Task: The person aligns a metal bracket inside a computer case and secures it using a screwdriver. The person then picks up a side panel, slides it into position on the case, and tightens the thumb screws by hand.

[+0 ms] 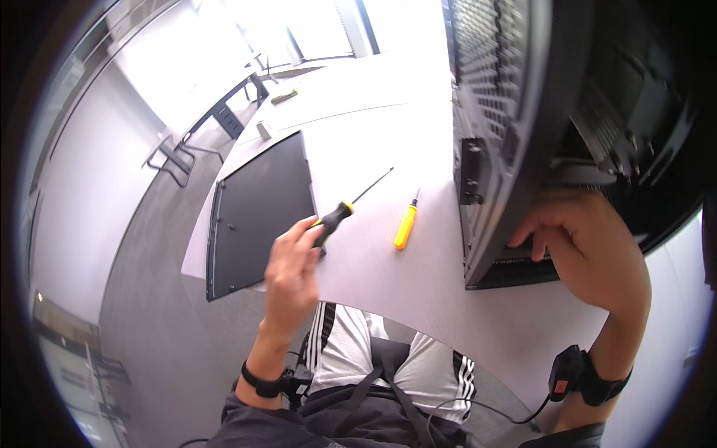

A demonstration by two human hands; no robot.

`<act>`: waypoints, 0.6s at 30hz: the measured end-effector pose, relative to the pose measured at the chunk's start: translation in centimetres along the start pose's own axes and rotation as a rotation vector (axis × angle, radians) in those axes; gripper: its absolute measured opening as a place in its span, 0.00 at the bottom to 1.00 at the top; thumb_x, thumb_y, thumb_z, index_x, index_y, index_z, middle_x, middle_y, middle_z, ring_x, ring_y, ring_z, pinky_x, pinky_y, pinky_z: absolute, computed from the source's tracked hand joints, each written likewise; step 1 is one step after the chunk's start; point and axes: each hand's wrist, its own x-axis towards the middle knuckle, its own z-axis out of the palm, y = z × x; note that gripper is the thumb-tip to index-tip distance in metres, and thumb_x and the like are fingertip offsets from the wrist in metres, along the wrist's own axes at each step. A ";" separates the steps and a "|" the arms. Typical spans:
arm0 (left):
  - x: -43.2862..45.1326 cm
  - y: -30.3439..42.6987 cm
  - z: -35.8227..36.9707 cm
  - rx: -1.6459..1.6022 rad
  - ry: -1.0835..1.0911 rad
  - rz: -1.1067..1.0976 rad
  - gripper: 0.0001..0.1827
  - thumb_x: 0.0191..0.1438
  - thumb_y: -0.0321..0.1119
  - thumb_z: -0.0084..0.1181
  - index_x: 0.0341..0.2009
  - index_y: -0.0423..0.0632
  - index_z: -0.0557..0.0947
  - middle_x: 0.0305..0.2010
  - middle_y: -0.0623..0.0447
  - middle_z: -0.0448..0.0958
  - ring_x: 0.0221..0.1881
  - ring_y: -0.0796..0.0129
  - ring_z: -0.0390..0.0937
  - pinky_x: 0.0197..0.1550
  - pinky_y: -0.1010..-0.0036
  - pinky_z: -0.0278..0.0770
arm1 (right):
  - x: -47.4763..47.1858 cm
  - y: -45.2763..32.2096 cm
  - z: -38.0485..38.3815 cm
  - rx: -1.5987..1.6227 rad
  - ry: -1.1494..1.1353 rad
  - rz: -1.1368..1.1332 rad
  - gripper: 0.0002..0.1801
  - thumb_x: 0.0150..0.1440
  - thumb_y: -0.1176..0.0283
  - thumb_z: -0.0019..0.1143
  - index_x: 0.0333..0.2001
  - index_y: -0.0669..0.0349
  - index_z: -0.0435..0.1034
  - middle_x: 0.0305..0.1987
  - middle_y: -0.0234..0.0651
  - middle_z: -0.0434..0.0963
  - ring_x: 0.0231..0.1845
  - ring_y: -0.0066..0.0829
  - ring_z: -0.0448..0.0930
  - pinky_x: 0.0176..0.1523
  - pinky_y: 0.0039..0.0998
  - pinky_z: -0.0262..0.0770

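Observation:
My left hand (294,263) grips the handle of a black-and-yellow screwdriver (335,219), its shaft pointing up and right over the table. Beneath and left of that hand lies a flat black metal panel (263,207), probably a computer case side. A second screwdriver with a yellow handle (405,227) lies on the table between my hands. On the right stands an open black computer case (504,185) with perforated mesh. My right hand (566,227) reaches into its lower part, fingers bent down; whether they hold anything I cannot tell.
The pale table (381,280) curves in front of my lap. A small light-coloured object (263,130) and a dark green item (284,96) lie farther back on it. Beyond the table's left edge are a chair (171,159) and another desk (224,103). A cable hangs from my right wrist device.

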 end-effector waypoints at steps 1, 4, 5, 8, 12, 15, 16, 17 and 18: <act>-0.1 -0.5 0.9 0.034 0.005 0.019 0.14 0.57 0.23 0.48 0.48 0.37 0.76 0.51 0.40 0.73 0.49 0.50 0.73 0.50 0.64 0.71 | -0.2 -0.4 0.1 -0.028 -0.012 -0.027 0.13 0.44 0.82 0.40 0.26 0.65 0.76 0.27 0.39 0.78 0.28 0.34 0.78 0.38 0.29 0.74; 0.0 -0.4 2.8 0.090 -0.010 0.036 0.14 0.56 0.24 0.50 0.48 0.37 0.76 0.50 0.39 0.74 0.47 0.49 0.73 0.50 0.61 0.71 | -0.5 0.0 0.9 0.035 -0.006 -0.134 0.13 0.44 0.84 0.40 0.28 0.66 0.75 0.29 0.40 0.79 0.23 0.30 0.78 0.29 0.25 0.71; 0.0 -0.4 3.2 0.083 -0.016 0.036 0.14 0.56 0.25 0.51 0.48 0.37 0.76 0.49 0.39 0.75 0.47 0.49 0.73 0.50 0.61 0.71 | -0.5 -0.4 1.0 0.013 -0.019 -0.159 0.13 0.44 0.84 0.40 0.28 0.66 0.75 0.29 0.40 0.79 0.23 0.30 0.78 0.29 0.25 0.71; 0.3 0.0 5.3 0.109 -0.024 0.071 0.16 0.54 0.28 0.53 0.48 0.35 0.76 0.50 0.36 0.75 0.46 0.48 0.74 0.50 0.62 0.72 | -1.4 -1.3 0.7 -0.034 0.038 -0.074 0.10 0.49 0.82 0.44 0.33 0.66 0.73 0.27 0.38 0.80 0.20 0.29 0.77 0.26 0.23 0.69; 0.3 0.0 6.7 0.120 -0.046 0.014 0.17 0.55 0.30 0.54 0.46 0.34 0.76 0.50 0.35 0.74 0.47 0.49 0.75 0.50 0.64 0.73 | -1.9 -1.8 1.0 -0.050 0.014 -0.062 0.06 0.51 0.79 0.51 0.35 0.67 0.71 0.27 0.39 0.80 0.22 0.29 0.79 0.26 0.23 0.69; 0.4 -0.6 6.0 0.086 -0.061 -0.011 0.17 0.55 0.34 0.54 0.47 0.37 0.76 0.50 0.36 0.74 0.47 0.50 0.75 0.51 0.64 0.72 | -2.1 -1.9 1.5 -0.047 0.003 -0.097 0.09 0.51 0.78 0.52 0.38 0.67 0.71 0.29 0.40 0.80 0.25 0.29 0.80 0.27 0.22 0.69; 0.6 -0.6 5.0 0.047 -0.063 -0.033 0.18 0.55 0.36 0.54 0.47 0.38 0.77 0.50 0.37 0.75 0.47 0.50 0.75 0.52 0.64 0.71 | -2.1 -2.1 1.5 -0.049 -0.009 -0.107 0.09 0.51 0.78 0.52 0.38 0.67 0.71 0.29 0.40 0.80 0.25 0.29 0.80 0.27 0.22 0.69; 0.8 -0.9 4.2 0.010 -0.065 -0.054 0.19 0.55 0.39 0.55 0.47 0.39 0.77 0.51 0.38 0.75 0.47 0.50 0.75 0.53 0.63 0.70 | -2.2 -2.4 1.4 -0.048 -0.031 -0.078 0.11 0.51 0.78 0.53 0.40 0.67 0.71 0.30 0.40 0.80 0.26 0.30 0.80 0.28 0.23 0.69; 0.7 -2.1 3.3 -0.007 0.001 -0.042 0.19 0.55 0.42 0.54 0.46 0.41 0.77 0.50 0.40 0.76 0.48 0.50 0.74 0.54 0.62 0.68 | -2.3 -2.6 1.4 -0.046 -0.055 -0.046 0.13 0.51 0.78 0.53 0.42 0.66 0.71 0.31 0.40 0.80 0.28 0.30 0.80 0.29 0.23 0.69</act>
